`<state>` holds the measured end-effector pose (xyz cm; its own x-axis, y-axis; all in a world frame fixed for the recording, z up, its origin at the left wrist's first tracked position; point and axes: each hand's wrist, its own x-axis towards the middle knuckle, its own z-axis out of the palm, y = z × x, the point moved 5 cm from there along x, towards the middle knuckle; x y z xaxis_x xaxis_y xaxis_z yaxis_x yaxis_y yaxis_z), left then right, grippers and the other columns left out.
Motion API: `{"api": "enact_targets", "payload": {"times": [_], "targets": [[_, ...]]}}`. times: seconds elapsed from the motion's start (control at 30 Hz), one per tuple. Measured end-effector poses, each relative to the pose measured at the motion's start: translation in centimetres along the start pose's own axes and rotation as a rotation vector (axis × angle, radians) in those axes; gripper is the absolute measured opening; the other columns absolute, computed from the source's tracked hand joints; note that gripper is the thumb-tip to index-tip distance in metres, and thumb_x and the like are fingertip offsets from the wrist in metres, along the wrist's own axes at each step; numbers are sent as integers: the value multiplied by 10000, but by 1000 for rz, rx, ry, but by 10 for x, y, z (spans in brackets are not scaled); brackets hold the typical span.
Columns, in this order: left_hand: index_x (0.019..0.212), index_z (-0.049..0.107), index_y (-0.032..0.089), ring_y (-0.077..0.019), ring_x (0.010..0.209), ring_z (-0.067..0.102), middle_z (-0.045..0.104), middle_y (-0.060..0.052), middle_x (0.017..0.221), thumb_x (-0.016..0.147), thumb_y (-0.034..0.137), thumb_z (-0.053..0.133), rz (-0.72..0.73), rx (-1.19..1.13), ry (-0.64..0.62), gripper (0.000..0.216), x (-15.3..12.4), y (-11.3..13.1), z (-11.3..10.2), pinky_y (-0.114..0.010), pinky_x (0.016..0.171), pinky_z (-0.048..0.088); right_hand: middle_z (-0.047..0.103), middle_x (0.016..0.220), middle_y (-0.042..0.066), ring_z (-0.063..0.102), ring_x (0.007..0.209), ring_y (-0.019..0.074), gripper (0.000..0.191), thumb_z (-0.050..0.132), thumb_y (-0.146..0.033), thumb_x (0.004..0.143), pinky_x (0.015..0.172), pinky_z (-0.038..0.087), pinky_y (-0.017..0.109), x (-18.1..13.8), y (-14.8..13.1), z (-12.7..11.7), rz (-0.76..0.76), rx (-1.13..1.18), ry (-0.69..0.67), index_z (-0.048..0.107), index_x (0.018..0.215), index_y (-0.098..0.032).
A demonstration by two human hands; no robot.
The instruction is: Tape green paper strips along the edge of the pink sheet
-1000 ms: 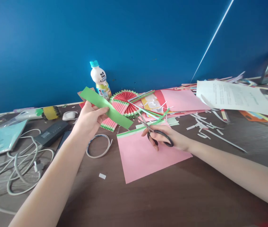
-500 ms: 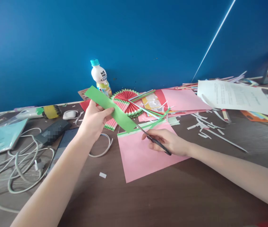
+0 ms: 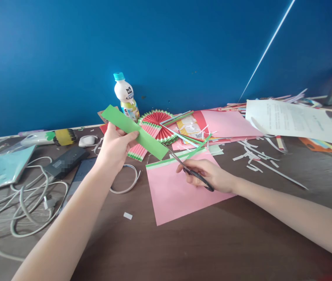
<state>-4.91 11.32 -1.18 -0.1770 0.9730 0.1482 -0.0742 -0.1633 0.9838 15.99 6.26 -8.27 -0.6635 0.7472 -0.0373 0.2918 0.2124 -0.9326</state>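
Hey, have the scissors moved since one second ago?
Yes: the scissors have shifted slightly down the picture, judged against the pink sheet, and turned more edge-on.

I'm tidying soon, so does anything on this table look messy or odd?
Yes: white paper scraps lie strewn loosely right of the pink sheet, and the white cable at left sprawls in untidy loops.

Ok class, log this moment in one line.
left hand: holds green strip; right hand: holds scissors; blade tips: by strip's end; pink sheet: on table
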Motion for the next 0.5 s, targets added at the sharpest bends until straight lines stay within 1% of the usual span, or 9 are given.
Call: {"api": "enact_targets", "payload": {"times": [0.13,0.3,0.5], "targets": [[895,477,204,-209,781,651,649,-4,771,595,58,652,11,-6,7,377,1,-1,-1,-305,635,546,396,685,-23,409,589,85,336,540,-448,816,551,391,210,-1,2,0,-10,-10,5,527,1002,-168],[907,471,185,-208,805,656,650,-8,778,589,47,650,12,-11,-7,390,0,-5,1,-313,666,559,402,668,-25,419,587,89,346,543,-463,811,536,378,208,-1,3,1,7,17,11,533,996,-171],[920,471,194,-204,825,656,650,0,791,587,61,646,-3,3,-18,399,-3,-7,6,-335,706,564,417,653,-26,408,546,84,339,550,-467,805,508,361,209,0,2,1,5,-3,15,533,967,-170]]}}
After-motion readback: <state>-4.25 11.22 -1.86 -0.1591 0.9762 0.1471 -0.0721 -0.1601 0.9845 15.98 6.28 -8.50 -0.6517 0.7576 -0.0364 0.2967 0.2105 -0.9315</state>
